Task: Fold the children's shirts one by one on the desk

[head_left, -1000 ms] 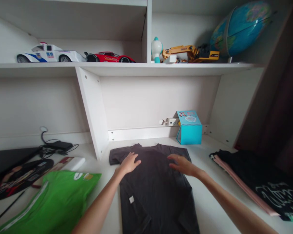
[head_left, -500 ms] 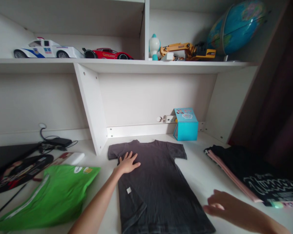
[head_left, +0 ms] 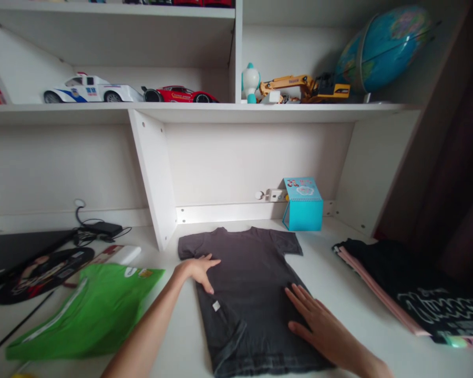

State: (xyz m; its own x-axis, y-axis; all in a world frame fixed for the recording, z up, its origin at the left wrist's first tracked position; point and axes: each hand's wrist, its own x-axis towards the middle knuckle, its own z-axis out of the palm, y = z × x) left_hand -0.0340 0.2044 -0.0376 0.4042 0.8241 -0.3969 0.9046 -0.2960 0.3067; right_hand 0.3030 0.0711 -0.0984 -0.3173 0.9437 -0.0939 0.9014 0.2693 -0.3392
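Observation:
A dark grey T-shirt (head_left: 252, 273) lies flat on the white desk (head_left: 327, 273), collar toward the back wall. My left hand (head_left: 197, 269) rests on the shirt's left edge just below the sleeve, fingers spread. Flat on the lower right part of the shirt lies my right hand (head_left: 319, 325), palm down with the fingers apart. A small white tag (head_left: 216, 305) shows on the shirt between the hands.
A green garment (head_left: 90, 310) lies left of the shirt. Folded black and pink clothes (head_left: 410, 283) sit at the right. A turquoise box (head_left: 303, 205) stands at the back wall. Cables, a charger (head_left: 102, 228) and a dark round item (head_left: 43, 268) are at the far left. Toy cars, an excavator and a globe fill the shelf above.
My right hand left the shirt's upper right, swung out to the lower right, then came back flat onto the shirt's lower right. My left hand slid to the shirt's left edge.

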